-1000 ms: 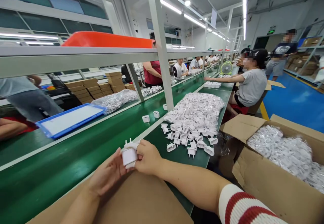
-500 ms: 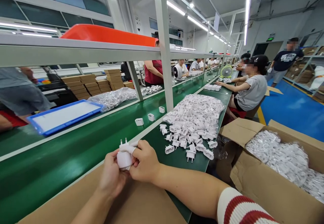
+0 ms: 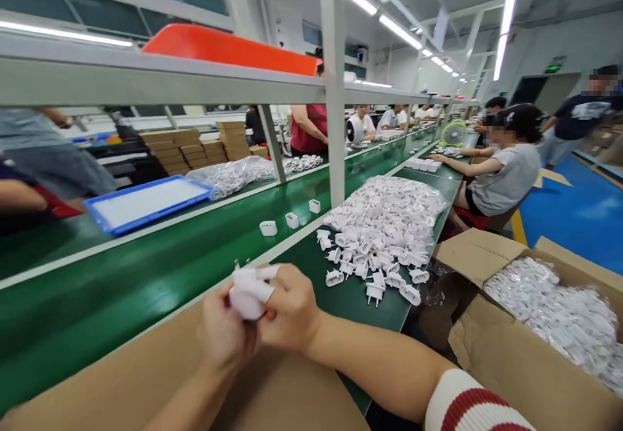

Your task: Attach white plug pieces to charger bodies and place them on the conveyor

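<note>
Between both hands is a white two-pin plug charger point(image 3: 246, 301), blurred by motion, its metal pins pointing up and away. My left hand point(image 3: 221, 327) is closed around its left side and underside. From the right, my right hand point(image 3: 292, 307) grips it too, with white-covered fingers laid across its upper part. Those fingers hide much of the charger's top. To the right of my hands, loose white plug heads point(image 3: 374, 288) lie on the green bench, spilling from a clear bag point(image 3: 394, 213) full of them.
Below my hands lies brown cardboard point(image 3: 160, 366). Several white housings point(image 3: 268, 228) stand on the green conveyor point(image 3: 195, 256), with a blue-rimmed tray point(image 3: 150, 202) beyond. A metal post point(image 3: 333, 126) rises ahead. At right is an open carton point(image 3: 525, 359) of bagged parts; a co-worker point(image 3: 506, 158) sits farther along.
My view has swung slightly left, so the scene sits farther right. The charger has tilted in my hands, and my right fingers now cover more of its top.
</note>
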A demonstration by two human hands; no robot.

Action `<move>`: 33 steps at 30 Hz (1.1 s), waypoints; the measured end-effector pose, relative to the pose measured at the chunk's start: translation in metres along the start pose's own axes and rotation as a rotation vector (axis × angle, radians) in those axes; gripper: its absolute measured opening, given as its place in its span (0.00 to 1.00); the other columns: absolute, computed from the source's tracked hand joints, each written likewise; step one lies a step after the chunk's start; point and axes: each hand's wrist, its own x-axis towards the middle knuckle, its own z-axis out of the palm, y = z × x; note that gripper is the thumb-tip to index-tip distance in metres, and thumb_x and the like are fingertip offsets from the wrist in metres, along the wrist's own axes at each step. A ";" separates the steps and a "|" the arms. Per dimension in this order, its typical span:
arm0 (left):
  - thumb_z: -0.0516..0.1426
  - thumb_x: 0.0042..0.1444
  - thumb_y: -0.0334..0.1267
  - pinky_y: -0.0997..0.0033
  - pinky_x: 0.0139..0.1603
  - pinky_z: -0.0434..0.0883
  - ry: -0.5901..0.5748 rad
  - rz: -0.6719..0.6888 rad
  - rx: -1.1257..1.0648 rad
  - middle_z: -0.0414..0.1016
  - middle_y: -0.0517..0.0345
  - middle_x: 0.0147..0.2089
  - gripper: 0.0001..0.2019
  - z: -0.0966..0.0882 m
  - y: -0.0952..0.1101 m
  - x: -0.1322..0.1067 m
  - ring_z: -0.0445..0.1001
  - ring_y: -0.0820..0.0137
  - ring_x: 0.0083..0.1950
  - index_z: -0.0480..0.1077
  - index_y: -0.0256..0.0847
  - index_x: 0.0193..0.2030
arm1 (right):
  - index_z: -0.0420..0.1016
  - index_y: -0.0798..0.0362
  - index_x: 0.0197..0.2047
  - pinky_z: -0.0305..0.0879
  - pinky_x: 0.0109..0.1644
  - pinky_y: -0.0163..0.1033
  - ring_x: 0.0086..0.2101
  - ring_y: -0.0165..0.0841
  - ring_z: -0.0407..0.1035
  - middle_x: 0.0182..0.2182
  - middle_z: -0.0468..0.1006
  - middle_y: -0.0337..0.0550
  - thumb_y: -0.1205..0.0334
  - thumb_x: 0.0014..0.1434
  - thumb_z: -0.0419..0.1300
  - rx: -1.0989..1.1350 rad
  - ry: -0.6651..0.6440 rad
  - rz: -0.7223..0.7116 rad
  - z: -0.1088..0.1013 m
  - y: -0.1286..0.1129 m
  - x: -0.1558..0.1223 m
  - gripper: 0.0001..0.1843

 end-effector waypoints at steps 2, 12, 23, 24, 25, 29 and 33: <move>0.63 0.41 0.41 0.77 0.24 0.63 -0.022 -0.094 -0.047 0.71 0.62 0.29 0.13 0.005 -0.003 0.010 0.67 0.73 0.27 0.72 0.39 0.34 | 0.81 0.49 0.42 0.72 0.49 0.43 0.46 0.41 0.70 0.42 0.76 0.48 0.71 0.50 0.61 0.018 -0.046 0.097 0.003 0.008 0.004 0.17; 0.61 0.60 0.40 0.67 0.50 0.72 0.313 -0.062 0.314 0.79 0.52 0.48 0.16 -0.069 -0.015 0.105 0.77 0.65 0.49 0.67 0.40 0.53 | 0.68 0.63 0.67 0.48 0.70 0.61 0.69 0.60 0.53 0.66 0.66 0.69 0.62 0.64 0.61 -0.530 -0.341 0.721 -0.029 0.060 0.036 0.30; 0.62 0.54 0.32 0.45 0.62 0.71 0.508 0.026 1.012 0.77 0.35 0.54 0.17 -0.143 -0.019 0.127 0.76 0.43 0.59 0.74 0.33 0.51 | 0.78 0.52 0.58 0.59 0.59 0.49 0.55 0.48 0.71 0.53 0.76 0.57 0.74 0.64 0.53 -0.559 -0.466 0.645 -0.036 0.070 0.039 0.23; 0.62 0.54 0.33 0.44 0.63 0.70 0.520 0.013 1.016 0.76 0.33 0.56 0.20 -0.143 -0.021 0.126 0.74 0.42 0.60 0.72 0.32 0.55 | 0.78 0.53 0.58 0.59 0.59 0.49 0.55 0.48 0.71 0.53 0.75 0.57 0.74 0.64 0.53 -0.542 -0.444 0.620 -0.036 0.067 0.039 0.23; 0.64 0.53 0.35 0.42 0.65 0.68 0.550 0.019 1.024 0.74 0.30 0.59 0.26 -0.141 -0.022 0.125 0.71 0.40 0.64 0.70 0.31 0.59 | 0.77 0.54 0.58 0.60 0.58 0.48 0.54 0.48 0.71 0.53 0.75 0.57 0.75 0.64 0.53 -0.513 -0.423 0.602 -0.036 0.063 0.040 0.23; 0.67 0.51 0.44 0.37 0.78 0.47 0.763 0.373 1.105 0.51 0.24 0.75 0.45 -0.126 -0.027 0.113 0.45 0.38 0.79 0.55 0.27 0.71 | 0.70 0.54 0.63 0.66 0.47 0.41 0.44 0.39 0.75 0.58 0.70 0.55 0.75 0.63 0.53 -0.263 -0.439 0.539 -0.034 0.032 0.037 0.26; 0.61 0.56 0.41 0.41 0.79 0.47 0.461 0.797 1.214 0.53 0.32 0.74 0.36 -0.108 -0.029 0.112 0.48 0.45 0.78 0.58 0.33 0.70 | 0.66 0.53 0.66 0.66 0.44 0.40 0.45 0.39 0.75 0.55 0.74 0.52 0.69 0.68 0.52 -0.114 -0.533 0.361 -0.035 -0.003 0.029 0.24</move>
